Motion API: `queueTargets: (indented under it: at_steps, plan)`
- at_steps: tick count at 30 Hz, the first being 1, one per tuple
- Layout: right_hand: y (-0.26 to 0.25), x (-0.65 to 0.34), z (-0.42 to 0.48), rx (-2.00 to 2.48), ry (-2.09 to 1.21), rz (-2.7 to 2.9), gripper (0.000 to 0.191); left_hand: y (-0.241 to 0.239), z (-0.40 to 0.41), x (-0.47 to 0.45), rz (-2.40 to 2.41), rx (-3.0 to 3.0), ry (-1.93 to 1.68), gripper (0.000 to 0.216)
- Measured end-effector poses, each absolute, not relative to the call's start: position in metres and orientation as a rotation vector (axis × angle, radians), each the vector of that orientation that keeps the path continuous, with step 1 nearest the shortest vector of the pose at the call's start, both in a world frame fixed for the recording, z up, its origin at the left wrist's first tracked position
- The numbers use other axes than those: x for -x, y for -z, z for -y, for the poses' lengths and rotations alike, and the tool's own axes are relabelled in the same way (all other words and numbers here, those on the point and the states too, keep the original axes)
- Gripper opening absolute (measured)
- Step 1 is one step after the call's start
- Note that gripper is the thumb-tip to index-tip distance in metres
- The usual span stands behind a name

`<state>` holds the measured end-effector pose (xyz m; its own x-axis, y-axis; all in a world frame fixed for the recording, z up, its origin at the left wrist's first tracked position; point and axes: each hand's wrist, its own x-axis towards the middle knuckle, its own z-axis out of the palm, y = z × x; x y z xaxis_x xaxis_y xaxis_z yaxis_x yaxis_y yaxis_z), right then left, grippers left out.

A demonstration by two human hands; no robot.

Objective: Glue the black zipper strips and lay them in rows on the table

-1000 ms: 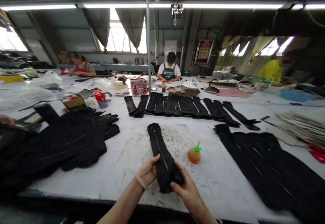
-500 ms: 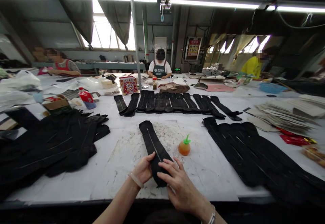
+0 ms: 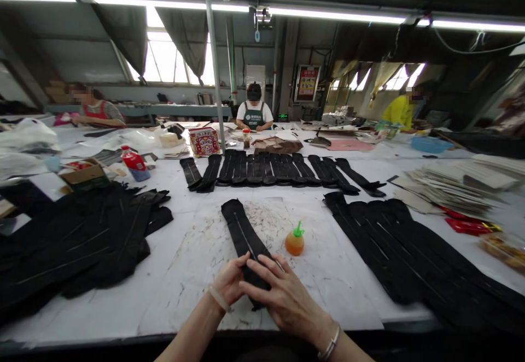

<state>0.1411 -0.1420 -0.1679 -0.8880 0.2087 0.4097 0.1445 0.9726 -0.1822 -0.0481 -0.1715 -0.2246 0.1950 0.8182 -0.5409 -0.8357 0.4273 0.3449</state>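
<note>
A long black fabric strip (image 3: 241,229) with a zipper along its middle lies tilted in front of me, its far end resting on the white table. At its near left edge my left hand (image 3: 228,284) grips it, thumb on top and the other fingers partly hidden underneath. My right hand (image 3: 285,296) lies across the near part of the strip with its fingers stretched out and apart, covering much of that end. Just right of the strip stands a small round bottle (image 3: 294,243) of orange liquid with a green nozzle.
Similar black strips form a row (image 3: 262,169) farther back. A black fabric pile (image 3: 82,236) lies left; overlapping zippered strips (image 3: 389,241) lie right. Cardboard sheets (image 3: 455,187), a red bottle (image 3: 134,164) and a patterned box (image 3: 204,142) surround them. Several people sit or stand beyond.
My right hand has shifted left over the strip, and its fingers now cover more of the zipper near my left thumb. My left hand keeps its grip. The view has shifted slightly.
</note>
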Motion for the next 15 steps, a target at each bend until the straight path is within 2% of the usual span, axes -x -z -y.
queueTargets:
  at_steps: [1, 5, 15]
  plan:
    - [0.168, -0.14, 0.142, 0.213, -0.166, 2.709, 0.042, 0.226, 0.172, 0.048, -0.737, 0.023, -1.155, 0.036]
    - [0.177, -0.134, 0.136, 0.323, -0.054, 2.709, 0.01, 0.231, 0.171, 0.049, -0.732, 0.008, -1.218, 0.033]
    - [0.205, -0.114, 0.136, 0.891, -0.276, 2.266, 0.021, 0.225, 0.165, 0.037, -0.732, 0.121, -1.248, 0.036]
